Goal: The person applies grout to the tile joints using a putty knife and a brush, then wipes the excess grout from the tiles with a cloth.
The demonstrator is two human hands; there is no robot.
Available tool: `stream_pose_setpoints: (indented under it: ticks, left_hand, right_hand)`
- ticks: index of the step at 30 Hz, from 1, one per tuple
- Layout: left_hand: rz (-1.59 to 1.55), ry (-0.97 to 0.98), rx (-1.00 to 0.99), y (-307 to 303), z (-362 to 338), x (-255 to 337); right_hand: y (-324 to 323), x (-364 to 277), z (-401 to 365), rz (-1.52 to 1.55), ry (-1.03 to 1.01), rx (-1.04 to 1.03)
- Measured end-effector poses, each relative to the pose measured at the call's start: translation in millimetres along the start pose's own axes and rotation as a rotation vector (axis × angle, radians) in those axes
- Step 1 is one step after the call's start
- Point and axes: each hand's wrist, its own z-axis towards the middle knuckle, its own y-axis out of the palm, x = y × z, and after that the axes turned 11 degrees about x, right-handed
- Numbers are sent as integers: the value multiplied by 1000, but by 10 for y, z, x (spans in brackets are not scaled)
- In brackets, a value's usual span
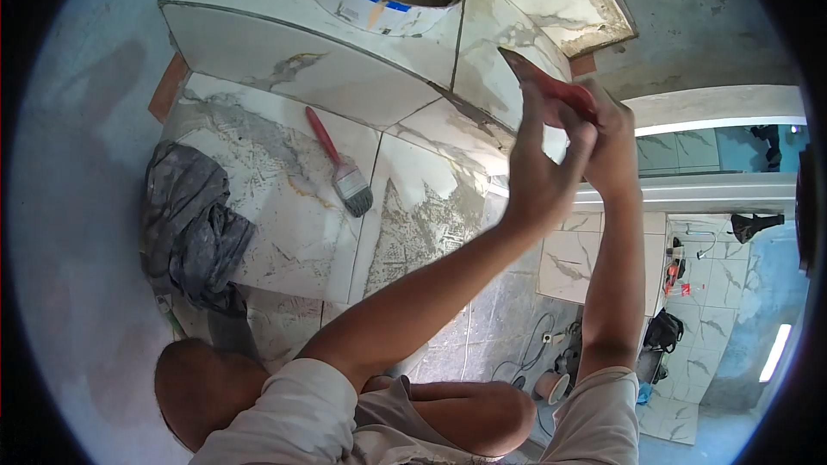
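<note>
A flat red scraper (560, 93) with a dark, dirty tip is raised in front of the tiled step. My left hand (551, 151) pinches it, fingers along one side and thumb near the other hand. Fingers of my right hand (613, 133) are curled round the scraper's near end, partly hiding it. Farther left, a paintbrush (338, 162) with a red handle and dark bristles lies on the lower tiled step. On the upper step stands a white bucket (370, 15) with a blue rim band, holding grey wet mix.
A crumpled dark plastic bag (194, 224) lies at the left of the lower step (284, 250), which has grey smears. My bent knees are below. Cables (530, 349) and a spool (551, 387) lie on the floor at right, near a tiled counter (573, 263).
</note>
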Motion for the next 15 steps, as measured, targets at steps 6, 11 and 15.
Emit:
stream_pose_setpoints:
  ticks: [6,11,15]
  left_hand:
    - [1,27,152,-157,-532,-13]
    - [295,125,164,-677,-493,-214]
    - [550,325,82,-979,-337,-481]
  right_hand:
    - [309,-209,-641,263,112,98]
    - [1120,-154,-1068,318,148,221]
    - [1401,-100,-1160,381,215,389]
